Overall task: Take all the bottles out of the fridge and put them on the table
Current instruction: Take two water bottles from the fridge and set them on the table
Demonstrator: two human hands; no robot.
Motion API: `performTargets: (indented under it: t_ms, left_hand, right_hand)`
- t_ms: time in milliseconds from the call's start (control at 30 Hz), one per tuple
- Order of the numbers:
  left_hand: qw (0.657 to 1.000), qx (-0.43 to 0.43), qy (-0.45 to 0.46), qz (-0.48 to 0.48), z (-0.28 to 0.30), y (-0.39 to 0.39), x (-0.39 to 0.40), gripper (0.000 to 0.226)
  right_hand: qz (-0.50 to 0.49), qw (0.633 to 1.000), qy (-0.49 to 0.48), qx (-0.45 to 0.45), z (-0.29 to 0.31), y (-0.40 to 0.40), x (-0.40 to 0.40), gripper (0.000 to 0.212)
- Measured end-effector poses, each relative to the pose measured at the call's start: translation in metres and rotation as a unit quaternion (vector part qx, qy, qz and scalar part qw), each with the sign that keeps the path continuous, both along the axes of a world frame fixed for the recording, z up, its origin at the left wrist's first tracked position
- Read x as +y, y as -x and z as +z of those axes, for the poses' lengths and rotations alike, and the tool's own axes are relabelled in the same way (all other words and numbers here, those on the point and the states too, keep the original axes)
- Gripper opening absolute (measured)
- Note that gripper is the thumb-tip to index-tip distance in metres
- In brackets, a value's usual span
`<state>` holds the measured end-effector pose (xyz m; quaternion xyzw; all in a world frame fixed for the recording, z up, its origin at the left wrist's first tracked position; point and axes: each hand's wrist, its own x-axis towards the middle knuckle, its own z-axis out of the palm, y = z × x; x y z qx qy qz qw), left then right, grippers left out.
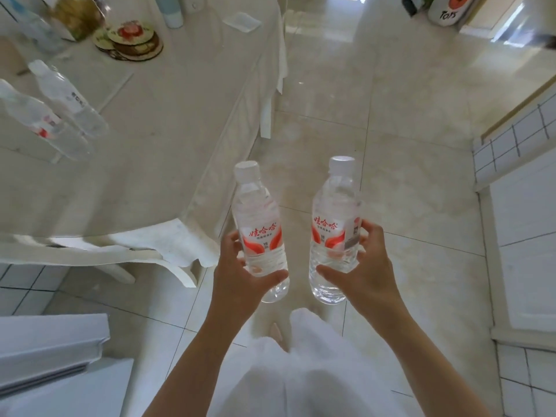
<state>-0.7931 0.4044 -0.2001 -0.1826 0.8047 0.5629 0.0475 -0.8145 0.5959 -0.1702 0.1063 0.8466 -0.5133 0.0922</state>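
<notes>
A pale tiled floor [376, 121] fills most of the view, with a white table [156, 121] taking up the upper left and a white fridge edge [54, 356] showing at the lower left. On the table stand two clear water bottles [69, 100] near its left side, close together, with a stack of round coasters [132, 40] farther back. Over the floor, just off the table's near corner, the person holds two more bottles upright and side by side, apart from each other. The left hand [237, 275] is curled round the lower half of the left bottle [260, 233], thumb lying across the front below the red and white label, fingers wrapped behind. The right hand [361, 266] grips the right bottle [335, 230] the same way, thumb across the lower front, fingertips [368, 228] showing on the label's right edge. Both bottles are clear, look full, and carry white caps. Neither touches the table. White trousers [301, 371] show below the forearms.
</notes>
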Motion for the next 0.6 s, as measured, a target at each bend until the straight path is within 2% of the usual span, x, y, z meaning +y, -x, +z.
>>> performTargets:
  t_ms: [300,600]
  left_hand:
    - [0.995,0.000,-0.009,0.103,-0.010,0.112,-0.014,0.083]
    - [0.972,0.009,-0.003,0.235,-0.005,0.229,-0.023,0.087]
  right_hand:
    - [0.094,0.996,0.000,0.008,-0.013,0.149,-0.019,0.089]
    - [0.222,0.975,-0.013,0.023,-0.009,0.309,-0.046,0.090]
